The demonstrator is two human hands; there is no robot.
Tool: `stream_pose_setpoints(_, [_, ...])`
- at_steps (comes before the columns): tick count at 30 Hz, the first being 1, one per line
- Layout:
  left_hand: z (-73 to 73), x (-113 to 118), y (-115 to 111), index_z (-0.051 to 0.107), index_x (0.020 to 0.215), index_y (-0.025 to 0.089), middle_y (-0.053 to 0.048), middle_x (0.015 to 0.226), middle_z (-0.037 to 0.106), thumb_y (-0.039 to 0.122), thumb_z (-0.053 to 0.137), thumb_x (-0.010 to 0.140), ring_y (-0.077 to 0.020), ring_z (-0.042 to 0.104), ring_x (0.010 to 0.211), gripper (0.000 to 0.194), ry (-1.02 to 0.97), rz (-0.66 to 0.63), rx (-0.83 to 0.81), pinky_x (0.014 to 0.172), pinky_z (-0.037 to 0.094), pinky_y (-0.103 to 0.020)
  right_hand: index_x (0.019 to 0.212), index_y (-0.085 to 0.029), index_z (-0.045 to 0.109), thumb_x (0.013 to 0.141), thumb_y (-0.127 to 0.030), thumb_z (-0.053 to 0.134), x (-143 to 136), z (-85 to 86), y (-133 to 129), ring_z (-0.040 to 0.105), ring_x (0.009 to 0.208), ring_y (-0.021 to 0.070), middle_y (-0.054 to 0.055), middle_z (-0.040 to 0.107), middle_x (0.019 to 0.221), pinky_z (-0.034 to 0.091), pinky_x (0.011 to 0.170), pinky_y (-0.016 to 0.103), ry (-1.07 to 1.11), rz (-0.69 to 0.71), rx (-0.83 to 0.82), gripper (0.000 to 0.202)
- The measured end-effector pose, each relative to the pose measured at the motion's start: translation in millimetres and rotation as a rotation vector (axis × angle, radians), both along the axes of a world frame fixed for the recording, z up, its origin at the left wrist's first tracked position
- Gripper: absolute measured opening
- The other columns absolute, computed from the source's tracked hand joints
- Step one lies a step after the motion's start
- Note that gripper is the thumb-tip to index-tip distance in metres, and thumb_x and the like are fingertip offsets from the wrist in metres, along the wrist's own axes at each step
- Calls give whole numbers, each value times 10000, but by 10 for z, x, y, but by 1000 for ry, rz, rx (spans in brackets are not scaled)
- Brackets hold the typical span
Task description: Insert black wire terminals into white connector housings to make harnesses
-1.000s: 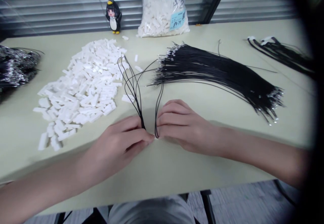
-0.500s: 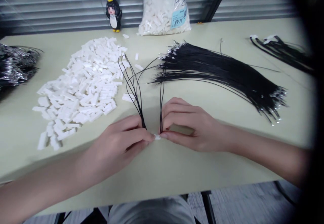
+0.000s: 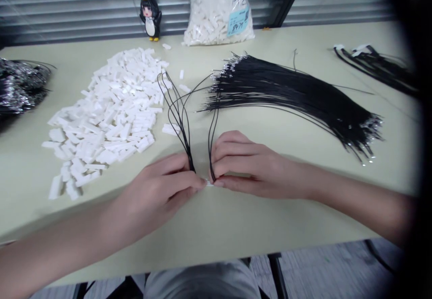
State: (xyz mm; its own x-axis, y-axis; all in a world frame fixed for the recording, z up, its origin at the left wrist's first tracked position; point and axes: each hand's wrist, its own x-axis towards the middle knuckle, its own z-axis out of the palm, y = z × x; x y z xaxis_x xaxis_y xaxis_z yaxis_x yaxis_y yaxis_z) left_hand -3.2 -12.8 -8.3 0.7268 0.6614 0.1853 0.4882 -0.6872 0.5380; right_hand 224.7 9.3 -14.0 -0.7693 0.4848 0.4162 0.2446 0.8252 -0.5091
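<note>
My left hand [image 3: 172, 184] pinches a small white connector housing [image 3: 209, 183], most of it hidden by the fingers. Several thin black wires [image 3: 187, 143] rise in loops from behind the left fingertips. Close on the other side, my right hand [image 3: 243, 166] is closed on a few black wires [image 3: 209, 148], its thumb and index fingertip at the housing's right end. Whether those wire ends sit inside the housing cannot be made out. A large bundle of black wires [image 3: 290, 89] with metal-tipped ends lies beyond my right hand.
A heap of white housings [image 3: 114, 105] spreads at the left, with a few loose ones nearby. Behind stand a penguin-suited figurine [image 3: 150, 20] and a clear bag of white pieces [image 3: 216, 20]. Wires with shiny ends [image 3: 23, 85] lie far left; a wired harness [image 3: 371, 62] lies far right.
The right fingers have shifted slightly left and closed tighter near the housing, and their wires now lean left. The left hand looks unmoved.
</note>
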Motion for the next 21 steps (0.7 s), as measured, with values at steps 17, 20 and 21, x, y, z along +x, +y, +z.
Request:
stream_pose_setpoints(17, [-22,-6,9,603,936,199,-8,816,505,62,513,862,-92,493,728,180,-57,-47,62,626,373,-208,821,-146,592,830,-205,567,9,27,-18,472,889,81,25,571,831,387,852,258,45,-92,-59,64])
stream_pose_setpoints(20, [-26,-5,6,612,927,202,-11,816,510,68,520,860,-96,498,731,176,-48,-38,44,618,375,-209,821,-152,599,836,-209,558,12,14,-20,474,886,83,24,577,822,390,859,262,29,-72,-68,72])
stream_pose_setpoints(21, [-22,-4,4,614,925,201,-10,807,507,68,519,860,-95,495,722,176,-43,-38,37,609,373,-209,820,-153,597,836,-209,558,13,11,-21,474,883,83,22,579,820,390,864,266,28,-69,-61,70])
